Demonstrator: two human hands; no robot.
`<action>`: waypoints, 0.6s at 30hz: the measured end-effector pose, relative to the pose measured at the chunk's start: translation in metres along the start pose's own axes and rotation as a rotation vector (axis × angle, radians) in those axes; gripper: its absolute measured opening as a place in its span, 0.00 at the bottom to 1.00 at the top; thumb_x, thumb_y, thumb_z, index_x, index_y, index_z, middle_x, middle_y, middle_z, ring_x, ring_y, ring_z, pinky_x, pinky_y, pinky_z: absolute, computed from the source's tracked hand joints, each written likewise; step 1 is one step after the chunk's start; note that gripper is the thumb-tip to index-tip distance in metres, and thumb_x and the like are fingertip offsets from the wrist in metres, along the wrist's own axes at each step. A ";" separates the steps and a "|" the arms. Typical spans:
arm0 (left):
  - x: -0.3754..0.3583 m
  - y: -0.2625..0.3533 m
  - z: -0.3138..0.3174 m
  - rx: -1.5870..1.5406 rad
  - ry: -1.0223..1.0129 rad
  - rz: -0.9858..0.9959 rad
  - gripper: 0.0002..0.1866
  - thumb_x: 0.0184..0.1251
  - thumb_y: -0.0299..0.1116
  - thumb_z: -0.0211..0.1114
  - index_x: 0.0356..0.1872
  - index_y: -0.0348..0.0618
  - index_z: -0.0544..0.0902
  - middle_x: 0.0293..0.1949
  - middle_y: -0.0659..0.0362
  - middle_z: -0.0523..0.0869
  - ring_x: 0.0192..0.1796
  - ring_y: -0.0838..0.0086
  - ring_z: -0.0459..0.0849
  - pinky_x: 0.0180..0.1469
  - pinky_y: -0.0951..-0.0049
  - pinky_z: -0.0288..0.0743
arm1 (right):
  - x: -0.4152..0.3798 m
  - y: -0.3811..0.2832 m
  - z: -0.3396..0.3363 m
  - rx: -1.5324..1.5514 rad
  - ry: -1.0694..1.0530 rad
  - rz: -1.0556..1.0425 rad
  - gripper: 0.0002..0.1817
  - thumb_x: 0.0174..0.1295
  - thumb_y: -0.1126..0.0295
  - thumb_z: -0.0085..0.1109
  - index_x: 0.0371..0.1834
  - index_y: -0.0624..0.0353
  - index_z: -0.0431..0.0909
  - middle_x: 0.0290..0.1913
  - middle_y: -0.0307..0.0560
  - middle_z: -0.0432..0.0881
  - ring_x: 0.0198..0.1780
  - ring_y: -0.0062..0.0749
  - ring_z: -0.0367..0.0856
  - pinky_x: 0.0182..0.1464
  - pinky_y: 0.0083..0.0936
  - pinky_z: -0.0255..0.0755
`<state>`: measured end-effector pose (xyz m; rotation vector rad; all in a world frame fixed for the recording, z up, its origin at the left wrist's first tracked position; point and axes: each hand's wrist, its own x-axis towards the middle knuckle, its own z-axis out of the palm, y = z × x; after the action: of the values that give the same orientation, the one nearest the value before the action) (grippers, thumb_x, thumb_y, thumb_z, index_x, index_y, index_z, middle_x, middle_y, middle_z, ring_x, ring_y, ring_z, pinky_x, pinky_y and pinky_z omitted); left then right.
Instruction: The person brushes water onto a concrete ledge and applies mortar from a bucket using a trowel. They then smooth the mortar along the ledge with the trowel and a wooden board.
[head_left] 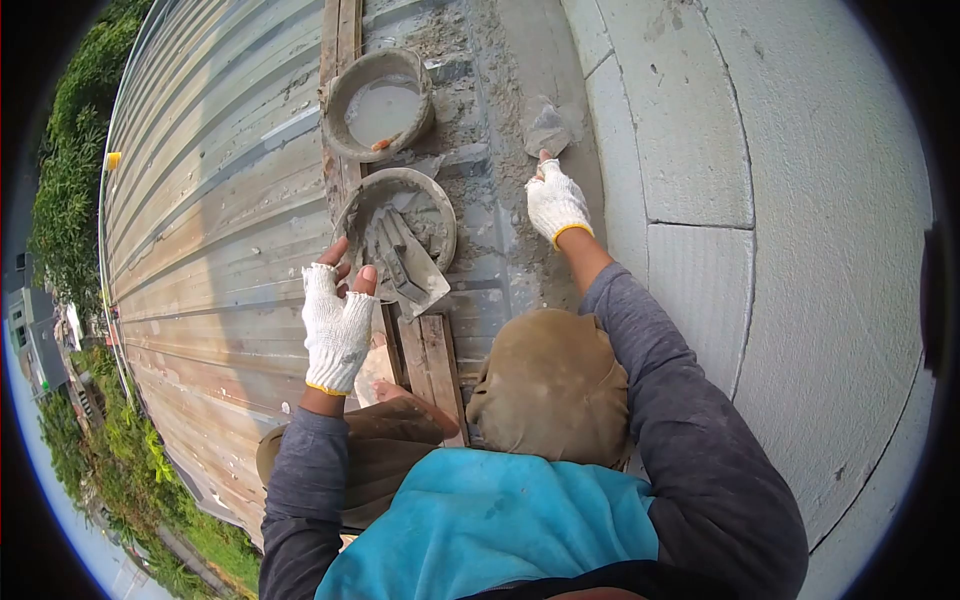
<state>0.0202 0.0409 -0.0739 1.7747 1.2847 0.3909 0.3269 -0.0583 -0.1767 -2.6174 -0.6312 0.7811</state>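
My right hand (556, 203), in a white knit glove, grips a trowel (547, 130) whose blade is pressed into wet mortar at the foot of the grey block wall (760, 200). My left hand (336, 325), also gloved with bare fingertips, hovers with fingers apart and nothing in it, just left of a round mortar pan (398, 222). A flat metal tool (400, 262) lies in that pan. I crouch on a corrugated metal roof (220, 220), knees in brown trousers below.
A second round pan (378, 104) with grey watery mix stands farther up the roof. Wooden planks (432, 362) lie under the pans. Mortar spill covers the roof beside the wall. The roof edge drops off at left to trees and buildings.
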 end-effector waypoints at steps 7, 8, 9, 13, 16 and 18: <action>0.002 0.000 -0.001 -0.013 0.007 -0.013 0.30 0.69 0.41 0.70 0.69 0.45 0.74 0.63 0.52 0.80 0.62 0.62 0.81 0.60 0.64 0.75 | 0.025 0.012 -0.001 0.099 -0.008 0.099 0.29 0.73 0.55 0.45 0.77 0.42 0.62 0.56 0.61 0.84 0.56 0.59 0.83 0.57 0.50 0.74; 0.001 -0.002 -0.001 -0.002 0.012 -0.007 0.29 0.69 0.41 0.69 0.69 0.45 0.74 0.63 0.52 0.80 0.62 0.62 0.81 0.60 0.64 0.75 | 0.026 0.014 0.001 0.097 -0.009 0.098 0.29 0.73 0.55 0.45 0.77 0.42 0.62 0.56 0.61 0.84 0.56 0.59 0.83 0.57 0.50 0.74; 0.001 -0.002 -0.002 -0.003 0.013 -0.013 0.29 0.69 0.41 0.69 0.69 0.45 0.74 0.63 0.52 0.80 0.62 0.62 0.81 0.60 0.64 0.75 | 0.025 0.017 0.003 0.106 0.046 0.121 0.30 0.73 0.55 0.46 0.79 0.41 0.60 0.55 0.61 0.84 0.55 0.58 0.83 0.57 0.49 0.74; -0.004 -0.004 -0.006 -0.066 0.032 -0.020 0.29 0.70 0.40 0.69 0.69 0.45 0.74 0.62 0.53 0.81 0.61 0.63 0.81 0.60 0.65 0.75 | 0.001 0.025 0.011 0.269 0.085 0.180 0.35 0.74 0.58 0.46 0.83 0.40 0.51 0.54 0.62 0.85 0.52 0.53 0.85 0.57 0.44 0.75; -0.010 -0.002 -0.010 -0.083 0.055 -0.022 0.29 0.70 0.40 0.68 0.70 0.45 0.74 0.62 0.52 0.81 0.61 0.63 0.81 0.60 0.65 0.75 | -0.038 0.042 0.039 0.359 0.121 0.187 0.35 0.74 0.64 0.47 0.83 0.45 0.50 0.56 0.61 0.83 0.53 0.48 0.85 0.58 0.39 0.75; -0.012 0.000 -0.013 -0.091 0.077 -0.011 0.29 0.70 0.40 0.68 0.70 0.44 0.74 0.61 0.52 0.80 0.61 0.62 0.81 0.60 0.65 0.75 | -0.059 0.060 0.072 0.581 0.136 0.168 0.34 0.74 0.64 0.48 0.82 0.48 0.52 0.58 0.63 0.81 0.53 0.49 0.84 0.59 0.39 0.74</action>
<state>0.0058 0.0368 -0.0640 1.6893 1.3094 0.5084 0.2596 -0.1253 -0.2346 -2.1732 -0.1143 0.6960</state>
